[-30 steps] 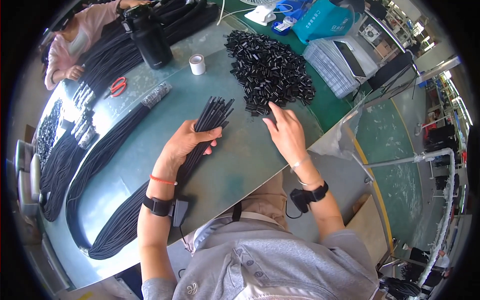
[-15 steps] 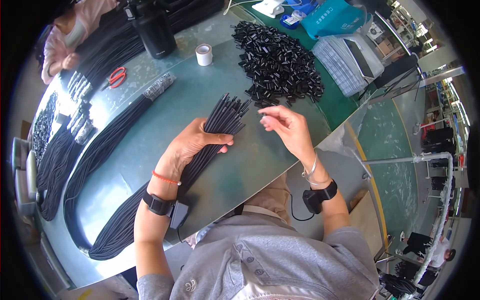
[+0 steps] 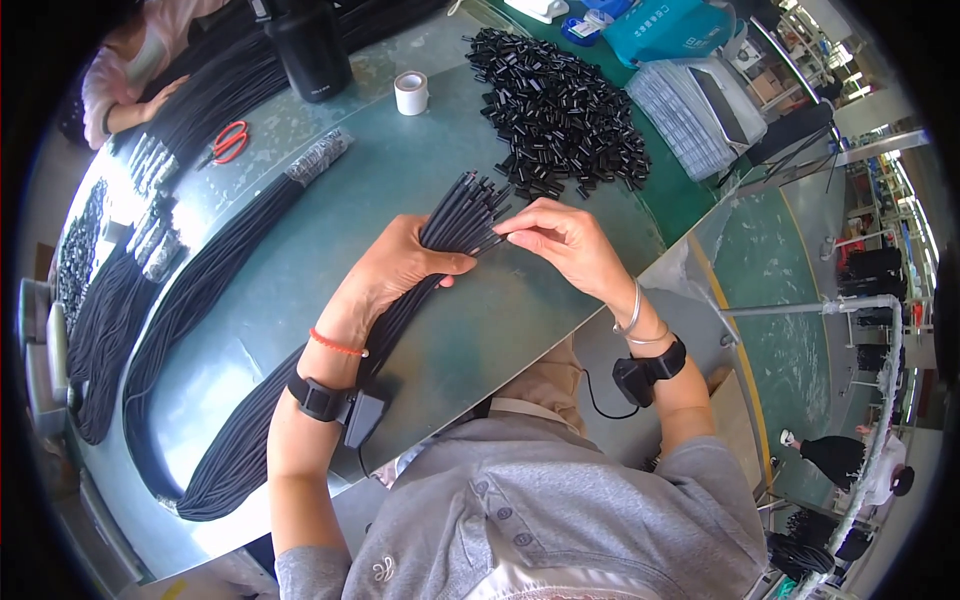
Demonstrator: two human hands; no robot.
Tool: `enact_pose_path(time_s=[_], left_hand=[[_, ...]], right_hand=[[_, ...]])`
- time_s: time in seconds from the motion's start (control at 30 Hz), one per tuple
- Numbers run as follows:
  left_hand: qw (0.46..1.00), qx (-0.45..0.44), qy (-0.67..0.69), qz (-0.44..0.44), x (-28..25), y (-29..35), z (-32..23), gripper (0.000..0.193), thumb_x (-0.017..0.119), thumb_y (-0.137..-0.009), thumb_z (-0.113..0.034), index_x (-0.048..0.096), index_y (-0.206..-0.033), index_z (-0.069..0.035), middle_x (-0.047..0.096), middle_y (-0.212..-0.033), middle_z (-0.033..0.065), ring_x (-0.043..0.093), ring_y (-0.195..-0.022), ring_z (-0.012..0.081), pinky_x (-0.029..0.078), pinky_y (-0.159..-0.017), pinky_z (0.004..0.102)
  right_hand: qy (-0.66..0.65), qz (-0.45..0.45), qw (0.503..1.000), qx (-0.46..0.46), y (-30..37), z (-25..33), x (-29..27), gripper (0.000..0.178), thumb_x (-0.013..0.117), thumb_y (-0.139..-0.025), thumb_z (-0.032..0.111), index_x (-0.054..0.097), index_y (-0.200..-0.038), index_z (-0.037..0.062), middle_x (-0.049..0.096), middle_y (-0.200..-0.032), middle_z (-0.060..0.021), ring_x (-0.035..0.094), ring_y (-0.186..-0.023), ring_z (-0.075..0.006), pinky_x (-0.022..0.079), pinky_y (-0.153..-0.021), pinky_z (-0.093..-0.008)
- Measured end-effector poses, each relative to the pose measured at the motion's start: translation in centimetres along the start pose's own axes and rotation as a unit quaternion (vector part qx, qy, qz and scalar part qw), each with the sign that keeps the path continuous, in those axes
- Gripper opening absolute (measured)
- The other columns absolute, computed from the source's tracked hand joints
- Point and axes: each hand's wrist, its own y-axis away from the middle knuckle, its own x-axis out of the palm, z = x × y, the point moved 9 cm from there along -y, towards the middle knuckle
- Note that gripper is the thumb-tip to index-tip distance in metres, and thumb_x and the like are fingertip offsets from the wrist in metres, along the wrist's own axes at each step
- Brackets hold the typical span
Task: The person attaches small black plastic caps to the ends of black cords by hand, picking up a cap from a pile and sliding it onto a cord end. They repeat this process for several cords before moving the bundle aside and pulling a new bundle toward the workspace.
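Note:
My left hand (image 3: 412,262) is wrapped round a thick bundle of thin black cords (image 3: 462,215), whose ends fan out above the thumb. From the hand the cords run down under my left forearm and curve away across the table. At the right side of the bundle, my right hand (image 3: 560,245) pinches the end of one black cord that stands a little apart from the others. Whether a small piece also sits between those fingertips is hidden. Just beyond the hands lies a heap of short black tubes (image 3: 565,115).
A white tape roll (image 3: 411,93), a black bottle (image 3: 308,55) and red-handled scissors (image 3: 230,143) stand or lie on the table (image 3: 290,260). Plastic-wrapped cord ends (image 3: 318,157) lie left. A clear plastic box (image 3: 685,115) and teal bag (image 3: 665,30) are far right. Another person's hand (image 3: 163,97) rests far left.
My right hand has moved left to the bundle; before, it pinched a small dark piece apart from it. My left hand keeps its hold. The other person's hand has shifted onto the cords.

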Motion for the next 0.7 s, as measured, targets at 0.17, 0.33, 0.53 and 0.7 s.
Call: enact_pose_path(time_s=[0.17,0.33,0.53,0.7], left_hand=[[1.0,-0.009,0.023,0.012,-0.2,0.2,0.1,0.024,0.079,-0.074,-0.006,0.066,-0.092,0.002,0.067,-0.082,0.0053,0.059,-0.066,0.0106,0.046,-0.057,0.0219],[0.998,0.042,0.045,0.006,-1.0,-0.4,-0.6,0.024,0.076,-0.076,-0.006,0.064,-0.095,0.001,0.064,-0.083,0.0035,0.058,-0.068,0.0093,0.045,-0.058,0.0225],[0.998,0.0,0.063,0.003,-1.0,-0.5,-0.2,0.025,0.075,-0.079,-0.011,0.063,-0.098,0.0,0.061,-0.08,0.0012,0.056,-0.065,0.0093,0.046,-0.059,0.0217],[0.998,-0.004,0.06,-0.002,-1.1,-0.5,0.2,0.025,0.075,-0.081,-0.013,0.062,-0.097,0.001,0.059,-0.078,0.0003,0.054,-0.063,0.0093,0.046,-0.058,0.0216]], right_hand=[[0.096,0.032,0.994,-0.045,-0.3,3.0,0.4,0.012,0.072,-0.082,0.01,0.069,-0.092,0.0041,0.066,-0.082,-0.0031,0.062,-0.074,-0.0125,0.049,-0.066,-0.026],[0.082,0.054,0.995,0.011,-0.2,0.5,2.2,0.016,0.075,-0.077,0.017,0.067,-0.088,0.0072,0.066,-0.085,-0.0038,0.063,-0.076,-0.0172,0.049,-0.066,-0.0294],[0.196,0.07,0.955,-0.212,1.8,5.4,8.0,0.015,0.073,-0.075,0.017,0.066,-0.087,0.0096,0.063,-0.082,-0.0062,0.061,-0.081,-0.0244,0.049,-0.066,-0.0348],[0.295,-0.128,0.947,-0.023,0.2,0.5,-1.3,0.012,0.072,-0.078,0.01,0.065,-0.087,0.0057,0.062,-0.079,-0.0082,0.061,-0.071,-0.0222,0.049,-0.062,-0.0323]])
